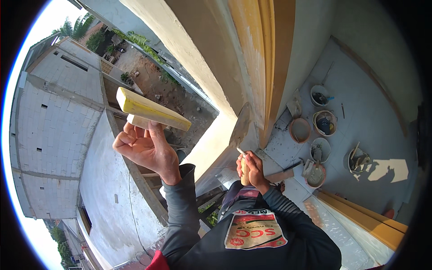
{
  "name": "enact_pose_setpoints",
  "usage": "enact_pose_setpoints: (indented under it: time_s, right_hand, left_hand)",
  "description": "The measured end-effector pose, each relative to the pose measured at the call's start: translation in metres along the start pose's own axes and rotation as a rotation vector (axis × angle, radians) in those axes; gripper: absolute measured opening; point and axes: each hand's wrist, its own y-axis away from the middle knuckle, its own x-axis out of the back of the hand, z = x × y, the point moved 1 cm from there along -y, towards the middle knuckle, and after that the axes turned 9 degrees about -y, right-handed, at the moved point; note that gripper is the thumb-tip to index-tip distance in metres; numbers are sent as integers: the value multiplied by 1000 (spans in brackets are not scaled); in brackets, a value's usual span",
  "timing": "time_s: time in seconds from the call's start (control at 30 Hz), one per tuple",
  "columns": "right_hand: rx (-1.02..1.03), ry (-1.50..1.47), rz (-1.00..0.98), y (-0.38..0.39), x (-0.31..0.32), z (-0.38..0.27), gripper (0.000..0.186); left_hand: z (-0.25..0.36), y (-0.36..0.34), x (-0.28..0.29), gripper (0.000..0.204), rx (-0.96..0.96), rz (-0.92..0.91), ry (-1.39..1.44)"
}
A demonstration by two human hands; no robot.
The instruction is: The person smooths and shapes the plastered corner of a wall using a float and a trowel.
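Observation:
My left hand [150, 150] is raised on the left, its fingers closed around the grip of a plastering float [153, 110]. The float is a long cream block with yellow along its side, tilted down toward the right. Its working face is turned away. In the middle, my right hand [255, 171] grips the wooden handle of a trowel. The trowel's thin, mortar-smeared blade [241, 128] points up, close to the plastered wall edge [229, 96] in this view. Whether the blade touches the wall, I cannot tell.
A yellow-brown wooden frame [267, 58] stands beside the plastered edge. On the tiled floor at right are several buckets, including one of grey mix [316, 175] and one with tools [357, 159]. To the left, the wall drops to a dirt yard [150, 76] and a block building [58, 130].

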Motion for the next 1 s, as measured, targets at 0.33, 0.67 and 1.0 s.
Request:
enact_pose_setpoints:
  time_s: [0.33, 0.67, 1.0]
  right_hand:
    - [92, 196, -180, -20, -70, -65, 38]
    - [24, 164, -5, 13, -22, -40, 38]
    - [139, 320, -129, -6, -127, -150, 37]
  left_hand:
    - [-9, 13, 2, 43, 48, -27, 0]
    - [-13, 32, -3, 45, 106, -100, -45]
    - [-14, 42, 6, 45, 180, -61, -27]
